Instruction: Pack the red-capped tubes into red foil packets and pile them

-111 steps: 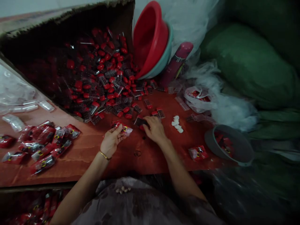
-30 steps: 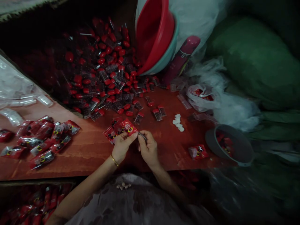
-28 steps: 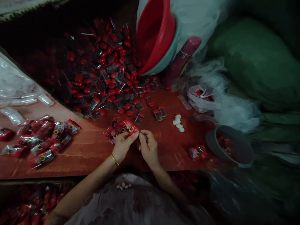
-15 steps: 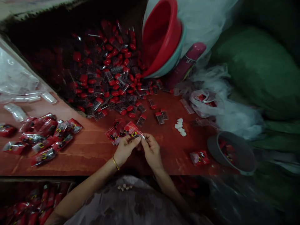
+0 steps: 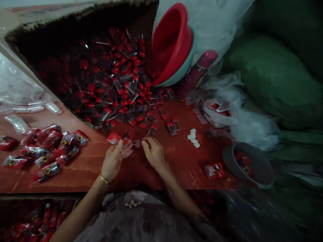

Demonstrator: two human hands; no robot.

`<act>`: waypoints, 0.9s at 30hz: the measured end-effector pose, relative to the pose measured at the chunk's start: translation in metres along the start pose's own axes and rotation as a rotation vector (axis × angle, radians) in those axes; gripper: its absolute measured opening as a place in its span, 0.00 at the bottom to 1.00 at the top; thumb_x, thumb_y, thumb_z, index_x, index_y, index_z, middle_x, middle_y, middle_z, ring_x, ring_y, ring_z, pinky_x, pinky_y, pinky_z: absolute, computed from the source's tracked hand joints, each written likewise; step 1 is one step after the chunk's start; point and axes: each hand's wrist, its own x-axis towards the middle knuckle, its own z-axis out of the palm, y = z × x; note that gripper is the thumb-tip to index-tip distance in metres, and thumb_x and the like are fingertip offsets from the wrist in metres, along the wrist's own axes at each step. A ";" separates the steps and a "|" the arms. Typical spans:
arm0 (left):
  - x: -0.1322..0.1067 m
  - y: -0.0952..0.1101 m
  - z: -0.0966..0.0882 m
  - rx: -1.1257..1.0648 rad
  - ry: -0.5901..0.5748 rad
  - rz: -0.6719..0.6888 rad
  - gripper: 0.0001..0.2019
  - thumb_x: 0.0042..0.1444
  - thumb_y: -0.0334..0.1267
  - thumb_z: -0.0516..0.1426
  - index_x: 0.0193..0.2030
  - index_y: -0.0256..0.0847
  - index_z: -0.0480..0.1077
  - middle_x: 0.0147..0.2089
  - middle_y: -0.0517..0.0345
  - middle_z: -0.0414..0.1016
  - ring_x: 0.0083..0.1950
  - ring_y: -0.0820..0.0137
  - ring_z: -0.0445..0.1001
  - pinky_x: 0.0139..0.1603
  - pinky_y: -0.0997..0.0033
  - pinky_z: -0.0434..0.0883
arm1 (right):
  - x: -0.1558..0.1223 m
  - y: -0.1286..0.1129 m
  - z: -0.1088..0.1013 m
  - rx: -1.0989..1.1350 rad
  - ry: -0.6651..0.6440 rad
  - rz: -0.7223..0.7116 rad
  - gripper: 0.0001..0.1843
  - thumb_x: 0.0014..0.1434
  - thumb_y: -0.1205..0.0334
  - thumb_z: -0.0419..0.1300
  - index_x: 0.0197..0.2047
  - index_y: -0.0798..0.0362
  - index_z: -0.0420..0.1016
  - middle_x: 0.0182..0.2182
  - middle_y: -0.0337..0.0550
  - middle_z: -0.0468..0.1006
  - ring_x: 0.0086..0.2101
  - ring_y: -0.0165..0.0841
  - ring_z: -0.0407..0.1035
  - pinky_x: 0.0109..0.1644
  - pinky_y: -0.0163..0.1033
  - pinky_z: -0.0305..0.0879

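Note:
My left hand (image 5: 113, 160) is over the red-brown table (image 5: 141, 174), its fingers closed on a red printed sachet (image 5: 114, 137) that is smeared by motion. A few more red sachets (image 5: 129, 133) lie just beyond it. My right hand (image 5: 152, 153) is close beside the left one, its fingertips pinched together; I cannot make out what is in them. Loose red-capped vials (image 5: 172, 127) lie a little beyond both hands.
A tipped cardboard box (image 5: 75, 20) spills a heap of red-capped vials (image 5: 118, 80). Filled sachets (image 5: 47, 151) lie at the left, white caps (image 5: 193, 137), a lone sachet (image 5: 214, 169) and a grey bowl (image 5: 248, 163) at the right. Behind are stacked basins (image 5: 171, 43), a red bottle (image 5: 196, 72) and green sacks (image 5: 272, 74).
My hands have come apart. The left hand has swung left with the red sachet; the right hand has shifted slightly left and away from the sachet.

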 end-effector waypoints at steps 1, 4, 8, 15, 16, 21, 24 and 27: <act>0.003 0.015 -0.011 -0.043 0.073 0.021 0.11 0.50 0.43 0.61 0.34 0.37 0.71 0.36 0.53 0.78 0.40 0.67 0.77 0.46 0.66 0.70 | 0.009 0.006 -0.004 -0.165 0.010 -0.014 0.18 0.62 0.53 0.48 0.45 0.54 0.72 0.42 0.51 0.77 0.44 0.40 0.69 0.49 0.46 0.64; 0.012 0.059 -0.045 -0.243 0.332 0.171 0.16 0.59 0.49 0.49 0.35 0.39 0.71 0.39 0.53 0.78 0.43 0.70 0.77 0.47 0.68 0.71 | 0.027 0.028 -0.012 -0.490 -0.090 -0.003 0.24 0.62 0.53 0.49 0.57 0.56 0.65 0.59 0.56 0.63 0.58 0.50 0.55 0.55 0.57 0.58; 0.015 0.071 -0.061 -0.178 0.294 0.229 0.27 0.56 0.59 0.46 0.42 0.35 0.71 0.46 0.41 0.76 0.48 0.64 0.75 0.46 0.65 0.72 | 0.019 0.044 -0.016 -0.570 -0.181 -0.071 0.24 0.63 0.57 0.48 0.60 0.53 0.63 0.63 0.51 0.58 0.63 0.49 0.45 0.60 0.59 0.52; 0.033 0.002 -0.011 1.247 -0.028 0.647 0.19 0.49 0.43 0.60 0.48 0.42 0.73 0.59 0.46 0.68 0.64 0.53 0.59 0.64 0.47 0.53 | -0.025 0.043 -0.017 -0.529 -0.090 -0.081 0.25 0.61 0.56 0.51 0.58 0.60 0.64 0.63 0.58 0.55 0.64 0.50 0.41 0.61 0.61 0.48; 0.038 -0.004 -0.007 1.442 -0.089 0.701 0.17 0.49 0.41 0.60 0.47 0.44 0.74 0.60 0.48 0.67 0.66 0.52 0.55 0.65 0.46 0.49 | -0.028 0.041 -0.017 -0.516 -0.071 -0.089 0.25 0.61 0.55 0.51 0.57 0.60 0.65 0.62 0.59 0.56 0.64 0.50 0.42 0.62 0.60 0.48; 0.055 -0.016 -0.008 1.694 -0.166 0.807 0.11 0.53 0.37 0.56 0.41 0.49 0.77 0.55 0.52 0.72 0.65 0.53 0.57 0.64 0.44 0.48 | -0.032 0.029 -0.013 -0.420 0.003 -0.183 0.18 0.61 0.57 0.51 0.49 0.58 0.72 0.57 0.56 0.65 0.62 0.46 0.49 0.62 0.57 0.49; 0.054 -0.017 -0.011 1.467 -0.172 0.833 0.09 0.51 0.35 0.58 0.36 0.52 0.78 0.51 0.53 0.76 0.63 0.52 0.60 0.64 0.44 0.46 | -0.027 0.018 -0.011 -0.350 0.056 -0.225 0.15 0.61 0.59 0.51 0.47 0.56 0.73 0.53 0.53 0.71 0.59 0.43 0.57 0.61 0.54 0.51; 0.044 -0.011 -0.006 1.264 -0.197 0.800 0.11 0.48 0.34 0.60 0.37 0.54 0.78 0.51 0.55 0.76 0.64 0.52 0.59 0.65 0.45 0.41 | -0.017 0.006 -0.009 -0.246 0.080 -0.148 0.17 0.61 0.57 0.51 0.48 0.55 0.72 0.48 0.53 0.75 0.50 0.41 0.67 0.55 0.49 0.60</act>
